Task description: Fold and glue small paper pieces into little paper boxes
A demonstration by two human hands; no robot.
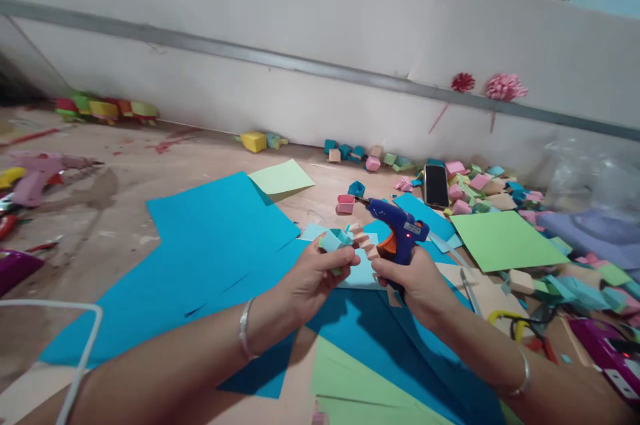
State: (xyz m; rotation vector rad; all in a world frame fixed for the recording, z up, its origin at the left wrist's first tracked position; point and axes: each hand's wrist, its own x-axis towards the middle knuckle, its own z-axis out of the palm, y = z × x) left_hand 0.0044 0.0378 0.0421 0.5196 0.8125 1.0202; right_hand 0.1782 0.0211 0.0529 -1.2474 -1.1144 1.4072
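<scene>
My left hand pinches a small light-blue folded paper piece with some green showing beneath it. My right hand is wrapped round the handle of a blue hot glue gun with an orange trigger and a lit red light. The gun's nozzle points left, over a small pink paper box. A dark teal paper box sits just behind that. Below both hands lie large blue paper sheets and pale blue paper pieces.
Many small folded paper pieces crowd the right side around a phone. A green sheet, scissors and a purple device are at right. A pink glue gun lies at left. A white wall closes the back.
</scene>
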